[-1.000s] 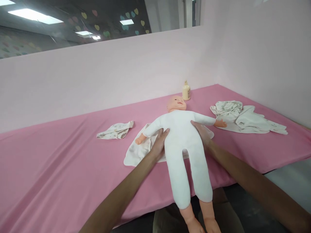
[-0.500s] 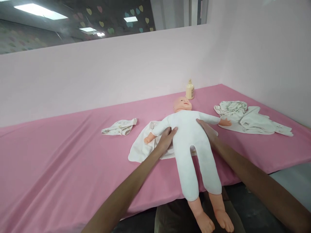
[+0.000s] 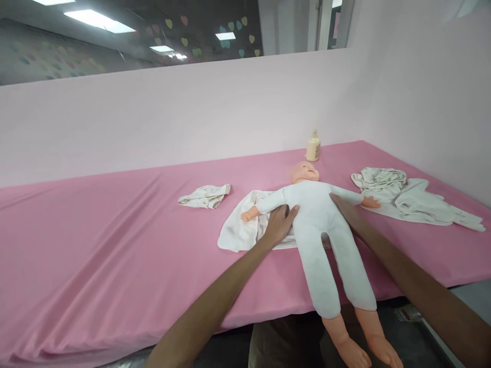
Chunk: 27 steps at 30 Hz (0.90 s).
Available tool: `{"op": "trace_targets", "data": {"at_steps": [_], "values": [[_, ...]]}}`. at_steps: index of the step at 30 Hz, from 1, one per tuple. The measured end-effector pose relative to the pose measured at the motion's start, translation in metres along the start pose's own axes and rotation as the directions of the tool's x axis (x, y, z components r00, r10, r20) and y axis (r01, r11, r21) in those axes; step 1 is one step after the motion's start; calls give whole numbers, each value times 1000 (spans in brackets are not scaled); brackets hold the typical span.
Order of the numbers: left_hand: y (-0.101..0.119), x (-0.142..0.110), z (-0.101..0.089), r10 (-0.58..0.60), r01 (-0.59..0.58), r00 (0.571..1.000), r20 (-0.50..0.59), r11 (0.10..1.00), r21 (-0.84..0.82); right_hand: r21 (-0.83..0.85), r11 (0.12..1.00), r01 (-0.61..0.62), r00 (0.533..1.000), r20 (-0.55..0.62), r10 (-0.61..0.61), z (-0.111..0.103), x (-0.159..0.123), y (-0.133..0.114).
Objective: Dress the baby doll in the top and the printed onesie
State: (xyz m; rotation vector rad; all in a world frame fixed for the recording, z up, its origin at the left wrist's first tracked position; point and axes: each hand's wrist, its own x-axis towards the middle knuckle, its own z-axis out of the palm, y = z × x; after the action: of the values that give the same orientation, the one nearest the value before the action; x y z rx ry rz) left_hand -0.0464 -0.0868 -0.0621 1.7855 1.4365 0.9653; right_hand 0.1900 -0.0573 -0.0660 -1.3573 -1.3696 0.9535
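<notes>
A baby doll [image 3: 316, 207] with a white cloth body lies on its back, its lower legs hanging past the table's front edge. My left hand [image 3: 282, 223] grips the doll's side at the waist, thumb on top and fingers tucked beneath. On the opposite side, my right hand [image 3: 345, 210] holds the torso under the outstretched arm; its fingers are mostly hidden. Beneath the doll a white baby garment [image 3: 236, 230] is spread out, partly covered by the body and my left hand.
A pink sheet [image 3: 115, 255] covers the table, which meets white walls behind and at right. A cream pump bottle [image 3: 313, 148] stands beyond the doll's head. A small folded patterned cloth [image 3: 205, 197] lies to the left, and crumpled white baby clothes [image 3: 418, 199] lie right.
The camera view has shifted, so the whole scene appears farther right. Both hands keep their hold on the doll, which lies in about the same place on the garment.
</notes>
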Motion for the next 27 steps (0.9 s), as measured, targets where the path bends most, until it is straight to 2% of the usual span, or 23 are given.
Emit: {"op": "trace_targets", "data": {"at_steps": [3,6,8,10,12,13,15,18,21,24,27], "values": [[-4,-1,1,29,-28,999,-33,999,36,-345,938,27,992,-109,-69,-5,-10,-15],[-7,-2,4,69,-62,995,-67,993,103,-592,786,179,941,-130,-312,6,-13,-35],[-9,-3,6,89,-76,993,-75,985,153,-650,677,345,892,4,-452,27,-12,-50],[-13,-4,6,131,-110,988,-83,968,225,-620,581,527,825,211,-524,52,-8,-64],[-19,-5,2,200,-152,974,-106,924,351,-576,505,643,763,429,-484,76,-2,-75],[-23,-6,-1,237,-167,965,-114,888,428,-571,474,670,742,501,-445,85,2,-79],[-30,-8,-9,277,-158,952,-127,806,570,-597,423,681,732,571,-372,97,10,-82],[-37,-9,-26,244,-85,961,-131,711,698,-630,376,680,733,582,-351,100,18,-79],[-38,-6,-42,128,12,984,-124,647,762,-618,365,696,718,580,-386,97,19,-72],[-38,-1,-55,-16,156,981,-193,654,740,-620,359,698,712,549,-438,95,14,-68],[-41,2,-66,-69,277,947,-313,667,692,-626,345,699,706,529,-471,95,9,-67]]}}
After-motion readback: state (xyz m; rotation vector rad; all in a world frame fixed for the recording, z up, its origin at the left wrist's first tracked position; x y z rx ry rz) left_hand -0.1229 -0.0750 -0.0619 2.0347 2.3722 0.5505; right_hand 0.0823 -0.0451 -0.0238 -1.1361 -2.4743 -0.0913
